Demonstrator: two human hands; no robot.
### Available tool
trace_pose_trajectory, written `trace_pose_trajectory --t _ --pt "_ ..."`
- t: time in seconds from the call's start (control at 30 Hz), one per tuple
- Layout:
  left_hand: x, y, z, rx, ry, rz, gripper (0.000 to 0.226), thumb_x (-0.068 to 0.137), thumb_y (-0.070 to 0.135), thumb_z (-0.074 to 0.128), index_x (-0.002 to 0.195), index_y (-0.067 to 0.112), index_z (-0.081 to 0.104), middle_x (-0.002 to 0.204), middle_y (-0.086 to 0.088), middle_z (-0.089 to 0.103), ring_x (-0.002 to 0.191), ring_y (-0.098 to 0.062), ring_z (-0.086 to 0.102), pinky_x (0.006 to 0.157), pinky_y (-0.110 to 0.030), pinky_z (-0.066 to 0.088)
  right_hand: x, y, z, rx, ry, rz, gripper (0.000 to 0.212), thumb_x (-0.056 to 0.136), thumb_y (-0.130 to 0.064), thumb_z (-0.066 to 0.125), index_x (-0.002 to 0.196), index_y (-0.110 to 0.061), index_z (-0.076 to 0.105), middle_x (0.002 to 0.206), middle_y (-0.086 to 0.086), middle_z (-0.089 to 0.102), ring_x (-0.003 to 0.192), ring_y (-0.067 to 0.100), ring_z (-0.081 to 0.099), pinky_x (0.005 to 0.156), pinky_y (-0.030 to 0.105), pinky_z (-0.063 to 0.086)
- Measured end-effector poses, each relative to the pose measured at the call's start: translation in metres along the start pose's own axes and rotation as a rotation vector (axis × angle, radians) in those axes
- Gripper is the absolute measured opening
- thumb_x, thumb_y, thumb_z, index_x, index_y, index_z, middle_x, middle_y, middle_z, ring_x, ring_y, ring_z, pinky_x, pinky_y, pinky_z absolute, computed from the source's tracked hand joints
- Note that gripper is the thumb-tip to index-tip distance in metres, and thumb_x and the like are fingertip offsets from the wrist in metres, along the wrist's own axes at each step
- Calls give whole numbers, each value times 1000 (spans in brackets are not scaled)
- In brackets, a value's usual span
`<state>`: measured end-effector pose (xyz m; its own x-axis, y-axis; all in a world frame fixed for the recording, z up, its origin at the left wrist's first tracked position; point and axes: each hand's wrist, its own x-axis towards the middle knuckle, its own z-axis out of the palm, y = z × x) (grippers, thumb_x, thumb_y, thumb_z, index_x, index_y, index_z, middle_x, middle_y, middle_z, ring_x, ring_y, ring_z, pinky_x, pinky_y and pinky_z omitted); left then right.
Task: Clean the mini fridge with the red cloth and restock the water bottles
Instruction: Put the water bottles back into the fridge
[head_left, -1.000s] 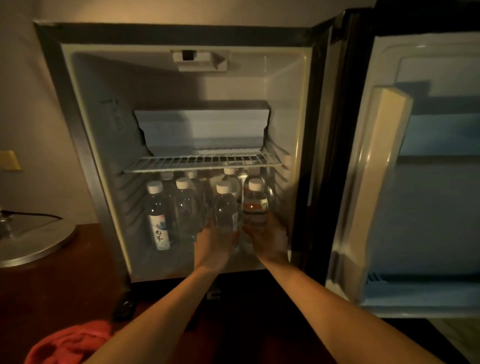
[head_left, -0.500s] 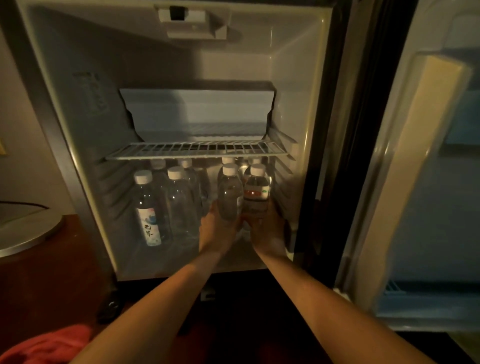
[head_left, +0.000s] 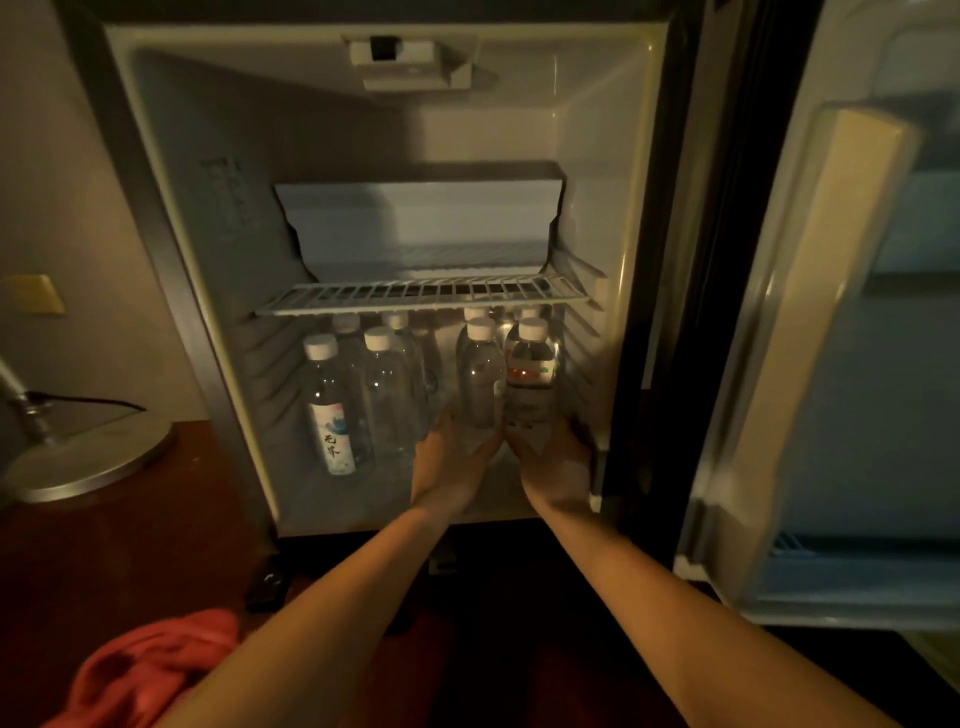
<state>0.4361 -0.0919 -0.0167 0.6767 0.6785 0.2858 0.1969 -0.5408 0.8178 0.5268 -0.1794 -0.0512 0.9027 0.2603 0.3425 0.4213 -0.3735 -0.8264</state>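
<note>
While each hand, left hand (head_left: 453, 457) and right hand (head_left: 553, 465), grasps one upright, cap-up bottle (head_left: 480, 379), roughly eight stand below the shelf (head_left: 426, 299).

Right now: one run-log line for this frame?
phase: restocking | left hand: on clear bottle | right hand: on labelled bottle | red cloth: lying outside fridge

You can read two dark brush-style Chinese characters on the left front bottle's label (head_left: 333, 439); other labels stay illegible
</note>
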Motion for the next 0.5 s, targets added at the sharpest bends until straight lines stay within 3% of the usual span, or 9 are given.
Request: trace_pose_trajectory --t 0.1,0.2,0.3,0.43,0.5 --pt "-19 3 -12 21 1 38 59 87 38 68 139 16 48 133 -8 59 123 -29 54 102 -41 44 -21 -9 -19 -3 -23 -22 54 82 -47 68 124 -14 60 123 8 64 113 26 61 89 30 47" --pt "-42 13 -24 61 -26 13 57 88 35 68 137 14 48 130 -9 59 120 -29 55 93 -32 44 -40 -21 -46 23 -121 -85 38 88 -32 68 124 -21 60 122 -1 64 114 17 59 81 17 40" --pt "-70 25 -32 52 -59 33 47 91 33 66 131 13 52 123 -8 63 113 -26 59 86 -30 45 -59 -32 -75 -20 -227 -166 30 91 -32 64 121 -29 61 117 -8 65 103 8 60 67 4 36" --pt "-113 47 -37 91 -87 129 42 90 36 65 126 20 53 116 -4 68 109 -24 63 89 -38 52 -92 -42 -122 -49 -241 -248 39 91 -40 62 129 -30 59 121 -6 66 114 14 59 84 17 41" --pt "-135 60 -38 146 -107 197 51 91 32 64 137 21 46 123 -4 65 113 -24 61 91 -40 52 -109 -44 -145 -83 -219 -301 40 94 -39 59 132 -24 57 126 -4 64 119 16 57 85 14 35"
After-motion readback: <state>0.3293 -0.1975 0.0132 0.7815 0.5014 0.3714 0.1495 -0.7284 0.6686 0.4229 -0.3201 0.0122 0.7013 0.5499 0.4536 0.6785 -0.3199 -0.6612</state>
